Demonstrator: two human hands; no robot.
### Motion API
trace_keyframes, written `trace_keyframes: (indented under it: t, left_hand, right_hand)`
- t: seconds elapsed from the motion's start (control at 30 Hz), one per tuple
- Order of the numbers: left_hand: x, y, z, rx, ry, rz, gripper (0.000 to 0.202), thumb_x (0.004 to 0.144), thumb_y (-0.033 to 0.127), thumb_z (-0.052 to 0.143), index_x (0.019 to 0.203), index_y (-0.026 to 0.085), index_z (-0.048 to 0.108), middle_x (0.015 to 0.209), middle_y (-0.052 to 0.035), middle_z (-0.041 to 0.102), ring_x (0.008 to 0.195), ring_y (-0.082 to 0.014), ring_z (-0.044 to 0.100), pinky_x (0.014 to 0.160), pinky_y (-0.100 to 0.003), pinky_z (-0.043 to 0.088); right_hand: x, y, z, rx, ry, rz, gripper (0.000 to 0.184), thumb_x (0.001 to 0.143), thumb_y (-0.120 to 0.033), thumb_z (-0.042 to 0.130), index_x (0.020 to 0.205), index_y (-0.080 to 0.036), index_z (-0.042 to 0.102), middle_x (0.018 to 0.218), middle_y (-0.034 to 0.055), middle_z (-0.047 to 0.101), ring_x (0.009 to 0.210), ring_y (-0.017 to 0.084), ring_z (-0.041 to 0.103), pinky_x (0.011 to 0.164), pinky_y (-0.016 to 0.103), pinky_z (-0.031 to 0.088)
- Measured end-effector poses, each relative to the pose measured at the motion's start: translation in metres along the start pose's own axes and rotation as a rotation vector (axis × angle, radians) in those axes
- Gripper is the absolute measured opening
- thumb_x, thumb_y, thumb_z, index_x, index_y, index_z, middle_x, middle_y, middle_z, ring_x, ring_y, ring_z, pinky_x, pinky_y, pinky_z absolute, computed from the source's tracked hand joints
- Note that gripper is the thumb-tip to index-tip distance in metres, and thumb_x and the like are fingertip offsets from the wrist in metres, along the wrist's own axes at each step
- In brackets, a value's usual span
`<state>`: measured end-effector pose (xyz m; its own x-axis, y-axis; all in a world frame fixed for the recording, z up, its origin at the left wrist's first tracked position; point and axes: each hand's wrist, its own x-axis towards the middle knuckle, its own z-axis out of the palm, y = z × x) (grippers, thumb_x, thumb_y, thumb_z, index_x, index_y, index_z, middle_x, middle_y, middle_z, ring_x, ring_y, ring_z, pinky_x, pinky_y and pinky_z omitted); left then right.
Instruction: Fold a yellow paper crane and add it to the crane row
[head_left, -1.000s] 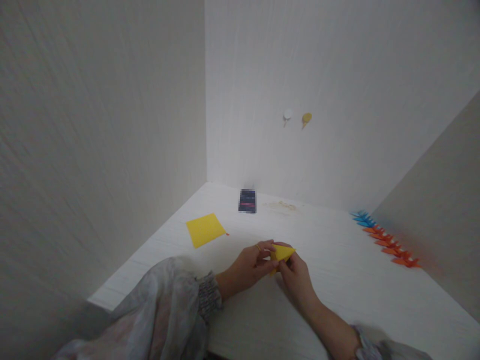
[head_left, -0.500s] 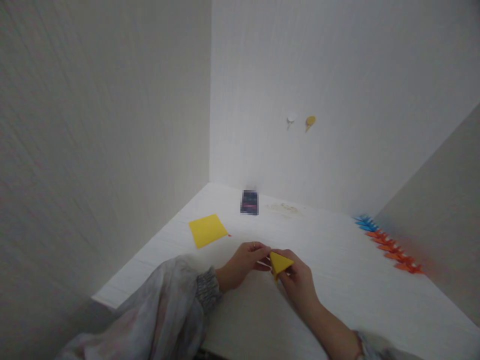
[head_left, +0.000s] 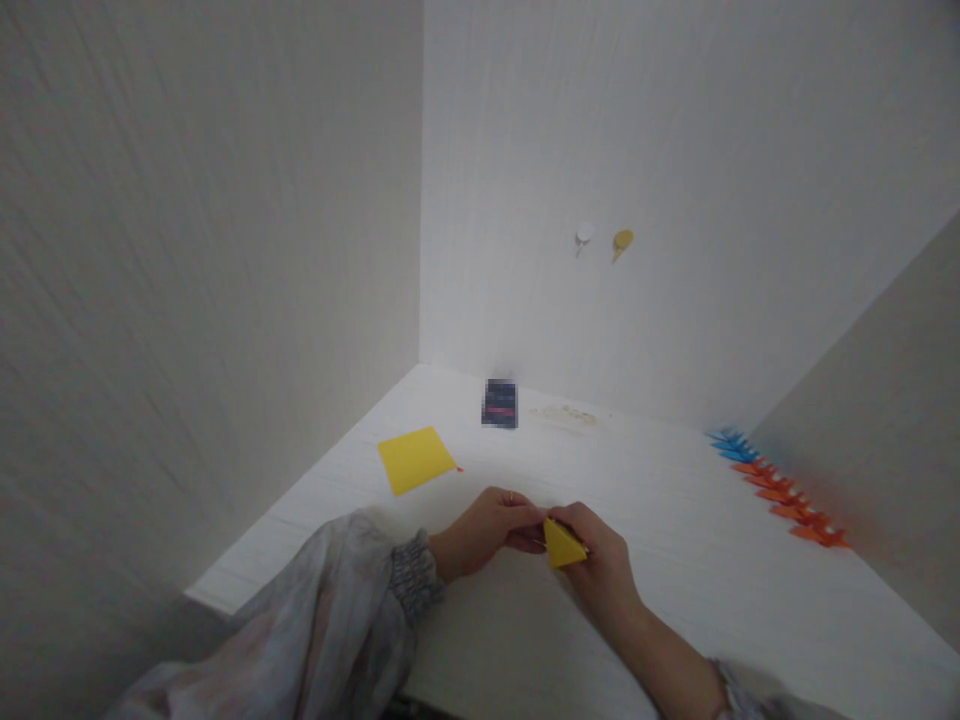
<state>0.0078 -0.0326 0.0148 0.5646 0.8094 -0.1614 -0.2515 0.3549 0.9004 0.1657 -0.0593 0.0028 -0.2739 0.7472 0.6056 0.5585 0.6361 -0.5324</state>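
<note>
A small folded piece of yellow paper (head_left: 564,546), roughly triangular, is held up just above the white table. My right hand (head_left: 602,553) is closed round its right side, with the fingers partly behind it. From the left, my left hand (head_left: 499,532) pinches the paper's upper left corner between thumb and fingers; a ring shows on one finger. Farther back on the left lies a flat stack or sheet of yellow square paper (head_left: 416,460), apart from both hands.
The white table (head_left: 675,560) meets walls at the back and sides. A dark, blurred-out object (head_left: 500,404) is near the back wall. Several blue folded paper pieces (head_left: 733,445) and orange ones (head_left: 791,502) line the right edge. Two hooks (head_left: 622,240) hang on the wall.
The folded yellow paper has turned in my hands, its point now facing more downward and right. Both hands have shifted slightly; the yellow squares and the row of folded pieces stay put.
</note>
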Motion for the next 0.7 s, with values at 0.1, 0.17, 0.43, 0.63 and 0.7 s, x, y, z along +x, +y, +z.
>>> trace_keyframes:
  t: [0.1,0.17,0.43,0.63,0.7]
  left_hand:
    - [-0.0004,0.0005,0.0008,-0.028,-0.001,0.008,0.022,0.062,0.030,0.063,0.067,0.008,0.061,0.066,-0.0059,0.063,0.066,-0.0146,0.059,0.072,-0.033,0.045]
    - [-0.0005,0.0003,0.0011,-0.041,0.014,0.014,0.021,0.061,0.029,0.064,0.065,0.009,0.061,0.065,-0.0052,0.063,0.065,-0.0145,0.059,0.073,-0.033,0.045]
    - [0.0003,-0.0031,0.0009,-0.074,0.029,0.011,0.024,0.059,0.031,0.067,0.066,0.009,0.061,0.066,-0.0048,0.063,0.065,-0.0144,0.059,0.073,-0.033,0.045]
    - [0.0010,-0.0014,0.0012,-0.074,0.043,0.028,0.025,0.057,0.028,0.068,0.071,0.007,0.063,0.072,-0.0077,0.064,0.070,-0.0155,0.059,0.074,-0.033,0.045]
    - [0.0008,-0.0005,0.0008,-0.063,0.055,0.036,0.027,0.057,0.029,0.068,0.072,0.007,0.063,0.073,-0.0083,0.064,0.070,-0.0159,0.060,0.075,-0.033,0.045]
  right_hand:
    - [0.0006,-0.0028,-0.0010,0.001,-0.021,0.037,0.024,0.067,-0.010,0.048,0.087,-0.021,0.056,0.073,0.0028,0.058,0.068,0.016,0.056,0.058,0.025,0.044]
    - [0.0017,-0.0042,-0.0013,0.015,-0.027,0.064,0.023,0.068,-0.010,0.047,0.085,-0.021,0.057,0.073,0.0030,0.058,0.067,0.016,0.055,0.058,0.025,0.044]
    - [0.0029,-0.0016,0.0007,0.108,-0.027,0.076,0.021,0.067,-0.009,0.048,0.083,-0.020,0.056,0.073,0.0025,0.056,0.068,0.016,0.053,0.058,0.025,0.042]
    - [0.0040,-0.0025,0.0025,0.174,0.038,0.162,0.022,0.064,-0.010,0.051,0.083,-0.020,0.057,0.072,0.0019,0.057,0.066,0.015,0.054,0.057,0.024,0.042]
    - [0.0037,-0.0015,0.0035,0.223,0.053,0.203,0.022,0.063,-0.011,0.052,0.082,-0.020,0.057,0.072,0.0015,0.058,0.066,0.015,0.054,0.057,0.024,0.042]
